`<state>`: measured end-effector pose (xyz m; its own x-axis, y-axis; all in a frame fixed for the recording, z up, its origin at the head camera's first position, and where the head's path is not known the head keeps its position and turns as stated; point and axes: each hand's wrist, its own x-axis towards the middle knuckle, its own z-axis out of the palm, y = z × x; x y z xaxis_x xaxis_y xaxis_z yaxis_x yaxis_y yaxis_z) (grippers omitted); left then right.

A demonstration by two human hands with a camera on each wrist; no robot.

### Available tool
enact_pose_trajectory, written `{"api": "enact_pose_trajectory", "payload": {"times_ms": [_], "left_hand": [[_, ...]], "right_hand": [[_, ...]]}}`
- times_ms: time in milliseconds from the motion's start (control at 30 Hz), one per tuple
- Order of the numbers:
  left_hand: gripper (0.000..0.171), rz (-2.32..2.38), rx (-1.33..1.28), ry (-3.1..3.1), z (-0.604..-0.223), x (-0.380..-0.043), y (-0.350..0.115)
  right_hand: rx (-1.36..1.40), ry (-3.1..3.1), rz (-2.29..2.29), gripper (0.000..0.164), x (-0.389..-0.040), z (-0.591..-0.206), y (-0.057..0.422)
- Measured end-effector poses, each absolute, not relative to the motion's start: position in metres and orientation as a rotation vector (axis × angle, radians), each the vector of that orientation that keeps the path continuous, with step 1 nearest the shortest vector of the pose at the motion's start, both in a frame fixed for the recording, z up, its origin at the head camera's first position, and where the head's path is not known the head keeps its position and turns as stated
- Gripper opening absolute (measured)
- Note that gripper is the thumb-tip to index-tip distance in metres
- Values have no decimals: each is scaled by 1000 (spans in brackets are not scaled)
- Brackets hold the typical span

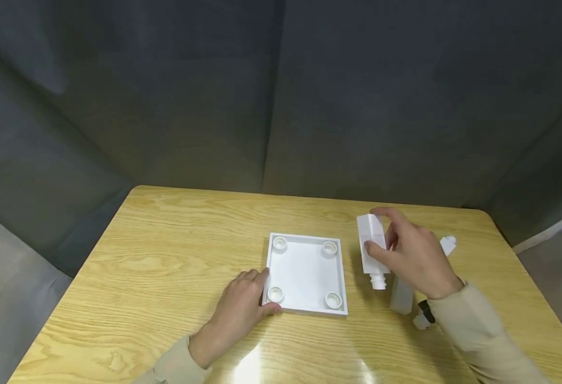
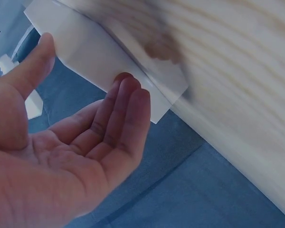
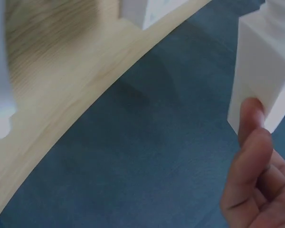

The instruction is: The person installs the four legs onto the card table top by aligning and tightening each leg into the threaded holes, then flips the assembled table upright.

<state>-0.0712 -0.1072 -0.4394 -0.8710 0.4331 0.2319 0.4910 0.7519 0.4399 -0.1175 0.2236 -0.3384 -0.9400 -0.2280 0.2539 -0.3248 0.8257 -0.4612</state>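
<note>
A white square tabletop [image 1: 306,273] lies on the wooden table, underside up, with a round threaded socket in each corner. My left hand [image 1: 239,301] holds its near left corner, fingers along the left edge and thumb at the front edge. In the left wrist view the fingertips [image 2: 137,95] meet the panel's side. To the right of the panel, my right hand [image 1: 417,258] grips a white square-sided table leg [image 1: 371,245] between thumb and fingers, raised over the table. The leg's threaded end [image 1: 378,281] points toward me.
More white legs lie under and beside the right forearm: one shows its body [image 1: 402,296], and a threaded end [image 1: 422,321] sticks out near the wrist. Another leg tip [image 1: 448,245] shows beyond the hand. Dark curtains [image 1: 281,96] hang behind the wooden table [image 1: 175,240].
</note>
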Motion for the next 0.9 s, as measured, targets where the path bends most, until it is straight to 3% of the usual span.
{"api": "enact_pose_trajectory", "payload": {"times_ms": [900], "left_hand": [[82, -780, -703, -2860, -436, -72, -108]], "right_hand": [[426, -2664, 1055, 61, -140, -332, 168]]}}
